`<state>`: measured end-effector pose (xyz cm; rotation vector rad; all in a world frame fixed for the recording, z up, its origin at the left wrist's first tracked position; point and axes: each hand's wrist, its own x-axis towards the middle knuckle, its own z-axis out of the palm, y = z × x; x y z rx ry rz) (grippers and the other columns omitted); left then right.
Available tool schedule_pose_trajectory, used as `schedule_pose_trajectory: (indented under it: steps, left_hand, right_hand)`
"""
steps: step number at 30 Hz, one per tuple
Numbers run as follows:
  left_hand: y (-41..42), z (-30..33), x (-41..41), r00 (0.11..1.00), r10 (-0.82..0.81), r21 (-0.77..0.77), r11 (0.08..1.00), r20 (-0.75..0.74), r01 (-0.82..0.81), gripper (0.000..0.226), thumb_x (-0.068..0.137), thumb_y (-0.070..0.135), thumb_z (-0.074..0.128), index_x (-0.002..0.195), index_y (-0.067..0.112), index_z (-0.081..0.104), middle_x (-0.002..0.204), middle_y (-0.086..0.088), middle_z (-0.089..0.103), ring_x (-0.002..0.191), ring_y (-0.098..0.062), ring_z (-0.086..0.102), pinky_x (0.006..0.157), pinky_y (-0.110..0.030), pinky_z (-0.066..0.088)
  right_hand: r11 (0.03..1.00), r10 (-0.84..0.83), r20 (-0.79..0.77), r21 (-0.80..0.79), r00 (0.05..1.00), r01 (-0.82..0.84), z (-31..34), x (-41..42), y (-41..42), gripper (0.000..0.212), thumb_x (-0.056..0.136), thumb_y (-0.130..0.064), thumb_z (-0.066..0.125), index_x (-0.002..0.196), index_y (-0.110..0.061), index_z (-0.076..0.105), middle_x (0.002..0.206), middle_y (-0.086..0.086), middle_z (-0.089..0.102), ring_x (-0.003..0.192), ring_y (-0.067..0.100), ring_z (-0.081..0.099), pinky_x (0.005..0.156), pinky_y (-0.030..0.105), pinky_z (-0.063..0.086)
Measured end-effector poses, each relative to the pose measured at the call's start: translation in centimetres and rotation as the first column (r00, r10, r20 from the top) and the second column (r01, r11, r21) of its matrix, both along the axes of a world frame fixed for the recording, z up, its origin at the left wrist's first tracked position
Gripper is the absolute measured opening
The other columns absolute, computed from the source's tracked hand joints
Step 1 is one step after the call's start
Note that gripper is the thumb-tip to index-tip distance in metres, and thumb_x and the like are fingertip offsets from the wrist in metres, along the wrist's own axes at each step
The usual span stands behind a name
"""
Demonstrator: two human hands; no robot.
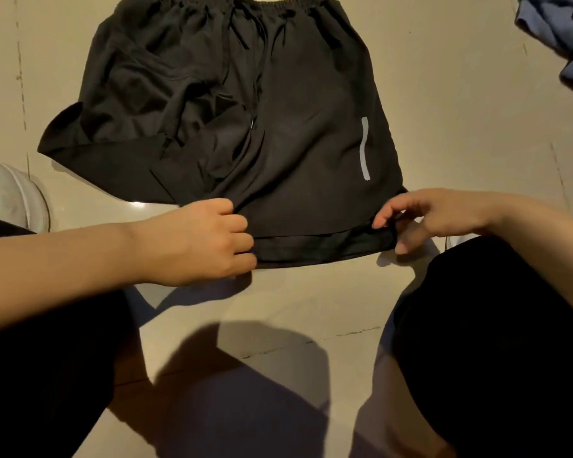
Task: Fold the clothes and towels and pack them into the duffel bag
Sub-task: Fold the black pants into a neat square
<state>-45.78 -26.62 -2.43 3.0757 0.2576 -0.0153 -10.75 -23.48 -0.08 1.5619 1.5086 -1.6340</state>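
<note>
- Black shorts (278, 127) lie flat on the beige tiled floor (444, 127), waistband away from the person, one leg crumpled, a grey reflective stripe (364, 148) on the other leg.
- Blue garment (559, 34) lies bunched, beyond the shorts' striped side.

A single head-worn, wide-angle camera looks steeply down and forward at a tiled floor (444, 94) from close range. Black shorts (278, 127) fill the upper centre of the frame; the left hand (205, 239) and right hand (434, 216) enter from the left and right edges at mid-height.
</note>
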Motion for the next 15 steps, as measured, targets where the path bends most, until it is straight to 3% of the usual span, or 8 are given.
schedule_pose_trajectory:
  steps: [2, 4, 7, 10, 13, 15]
  left_hand:
    - [-0.2, -0.2, -0.2, 0.999, 0.039, -0.053, 0.998, -0.023, -0.040, 0.028, 0.092, 0.036, 0.049, 0.077, 0.016, 0.062, 0.069, -0.001, 0.055, 0.062, -0.023, 0.051, 0.056, -0.032, 0.037]
    - [-0.3, 0.1, 0.4, 0.991, 0.133, -0.087, 0.987, -0.008, -0.134, 0.035, 0.094, 0.041, 0.044, 0.079, 0.016, 0.062, 0.071, -0.001, 0.054, 0.063, -0.023, 0.050, 0.055, -0.032, 0.036]
    - [-0.6, -0.3, 1.5, 0.981, 0.193, -0.034, 0.981, -0.011, -0.193, 0.026, 0.083, 0.039, 0.063, 0.085, 0.013, 0.062, 0.077, -0.004, 0.055, 0.064, -0.024, 0.049, 0.053, -0.031, 0.032]
    - [-0.7, -1.6, 1.3, 0.967, 0.240, -0.026, 0.970, -0.079, -0.243, 0.035, 0.069, 0.036, 0.076, 0.090, 0.011, 0.064, 0.080, -0.007, 0.057, 0.065, -0.026, 0.052, 0.052, -0.032, 0.035]
    - [-1.0, -2.5, 0.3, 0.959, 0.261, -0.016, 0.964, -0.109, -0.264, 0.034, 0.067, 0.028, 0.071, 0.095, 0.010, 0.066, 0.082, -0.008, 0.060, 0.063, -0.026, 0.053, 0.049, -0.034, 0.040]
    - [-0.8, -2.8, -0.1, 0.962, 0.255, 0.005, 0.967, -0.098, -0.255, 0.028, 0.063, 0.019, 0.071, 0.088, 0.008, 0.066, 0.075, -0.008, 0.058, 0.057, -0.026, 0.051, 0.047, -0.033, 0.038]
  right_hand:
    - [0.995, -0.078, 0.024, 0.070, 0.997, 0.077, -0.4, 0.5, -0.5, 0.030, 0.075, -0.015, 0.079, 0.101, -0.025, 0.067, 0.100, -0.003, 0.065, 0.095, 0.015, 0.063, 0.080, 0.018, 0.046]
    - [0.958, -0.115, 0.056, 0.272, 0.992, 0.095, -0.7, 0.5, -1.0, 0.023, 0.075, -0.022, 0.080, 0.093, -0.025, 0.065, 0.094, -0.003, 0.065, 0.089, 0.019, 0.063, 0.079, 0.025, 0.049]
    - [0.843, 0.064, 0.190, 0.514, 0.980, -0.155, -1.7, -0.4, -2.3, 0.037, 0.073, -0.029, 0.081, 0.094, -0.020, 0.053, 0.089, -0.005, 0.054, 0.077, 0.017, 0.055, 0.066, 0.030, 0.043]
    - [0.732, 0.261, 0.294, 0.560, 0.920, -0.387, -2.8, -1.3, -3.3, 0.042, 0.077, -0.030, 0.077, 0.102, -0.019, 0.046, 0.094, -0.004, 0.041, 0.077, 0.022, 0.051, 0.065, 0.028, 0.037]
    - [0.670, 0.304, 0.301, 0.607, 0.904, -0.427, -3.2, -1.0, -3.1, 0.025, 0.088, -0.022, 0.065, 0.107, -0.015, 0.051, 0.095, -0.001, 0.040, 0.082, 0.029, 0.054, 0.066, 0.029, 0.036]
    - [0.631, 0.343, 0.322, 0.617, 0.882, -0.470, -3.1, -0.7, -3.0, 0.018, 0.092, -0.021, 0.058, 0.109, -0.016, 0.056, 0.096, 0.002, 0.048, 0.085, 0.028, 0.055, 0.066, 0.028, 0.034]
